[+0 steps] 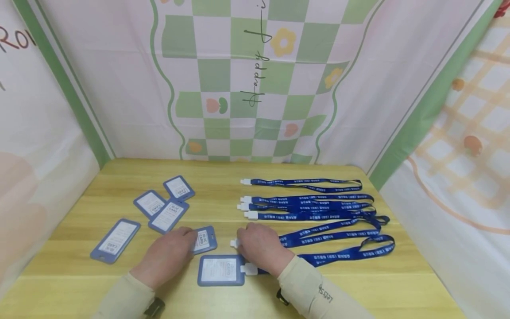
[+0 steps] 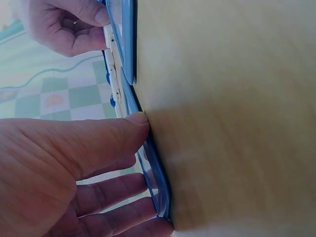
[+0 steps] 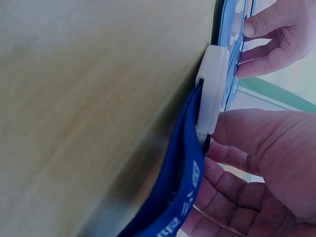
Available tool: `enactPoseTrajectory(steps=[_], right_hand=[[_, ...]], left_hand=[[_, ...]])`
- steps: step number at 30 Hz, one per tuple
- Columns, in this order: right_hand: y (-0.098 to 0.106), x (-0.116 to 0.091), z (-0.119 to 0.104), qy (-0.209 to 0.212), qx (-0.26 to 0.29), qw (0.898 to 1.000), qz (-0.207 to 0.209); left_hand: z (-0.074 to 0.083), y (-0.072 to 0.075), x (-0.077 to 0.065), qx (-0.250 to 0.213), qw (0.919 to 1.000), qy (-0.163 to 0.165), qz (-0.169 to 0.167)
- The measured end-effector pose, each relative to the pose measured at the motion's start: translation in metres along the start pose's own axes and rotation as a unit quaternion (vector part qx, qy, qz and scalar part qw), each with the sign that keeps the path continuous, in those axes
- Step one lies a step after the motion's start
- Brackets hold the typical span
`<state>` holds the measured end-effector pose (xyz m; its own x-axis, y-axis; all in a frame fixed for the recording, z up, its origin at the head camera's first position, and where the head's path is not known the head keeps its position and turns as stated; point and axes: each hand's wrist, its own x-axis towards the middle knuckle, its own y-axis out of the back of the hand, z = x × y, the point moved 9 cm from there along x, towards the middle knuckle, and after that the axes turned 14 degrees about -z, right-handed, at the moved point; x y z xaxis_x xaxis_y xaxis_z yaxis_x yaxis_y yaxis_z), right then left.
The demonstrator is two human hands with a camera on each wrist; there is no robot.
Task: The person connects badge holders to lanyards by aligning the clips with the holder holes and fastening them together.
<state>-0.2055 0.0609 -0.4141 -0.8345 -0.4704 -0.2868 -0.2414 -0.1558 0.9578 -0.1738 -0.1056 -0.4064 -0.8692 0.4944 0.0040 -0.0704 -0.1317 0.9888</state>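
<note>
My left hand (image 1: 172, 250) grips a blue card holder (image 1: 207, 239) by its edges, thumb on the near side and fingers on the far side in the left wrist view. A white card shows inside it. My right hand (image 1: 260, 246) pinches a blue lanyard (image 1: 318, 240) at its clip end; the white clip (image 1: 234, 243) pokes out left of the fingers. Just below lies another card holder (image 1: 220, 270), its slot end joined to the white clip (image 1: 249, 269) of the nearest lanyard. In the right wrist view this clip (image 3: 212, 89) partly hides the fingertips.
Several blue card holders lie at left, one (image 1: 169, 215) overlapping its neighbour (image 1: 150, 204), another (image 1: 115, 240) apart near the left edge. Several lanyards (image 1: 307, 206) stretch in rows at right, clips to the left. Printed cloth (image 1: 255, 79) stands behind the wooden table (image 1: 131, 177).
</note>
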Motion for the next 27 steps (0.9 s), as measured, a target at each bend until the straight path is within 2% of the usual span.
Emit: enactPoseTrajectory(steps=[3, 11, 19, 27], right_hand=[[0.000, 0.000, 0.000, -0.001, 0.000, 1.000, 0.000], [0.000, -0.001, 0.001, 0.003, -0.005, 1.000, 0.004], [0.000, 0.000, 0.000, 0.010, -0.010, 1.000, 0.016], [-0.001, 0.000, 0.000, 0.006, -0.006, 1.000, 0.014]], left_hand=[[-0.001, -0.001, 0.001, -0.002, 1.0000, 0.003, -0.004], [-0.004, -0.005, 0.003, -0.020, 0.9983, 0.037, -0.040], [-0.002, -0.006, 0.007, -0.025, 0.9987, 0.025, -0.037], [-0.002, -0.008, 0.012, -0.040, 0.9978, 0.029, -0.044]])
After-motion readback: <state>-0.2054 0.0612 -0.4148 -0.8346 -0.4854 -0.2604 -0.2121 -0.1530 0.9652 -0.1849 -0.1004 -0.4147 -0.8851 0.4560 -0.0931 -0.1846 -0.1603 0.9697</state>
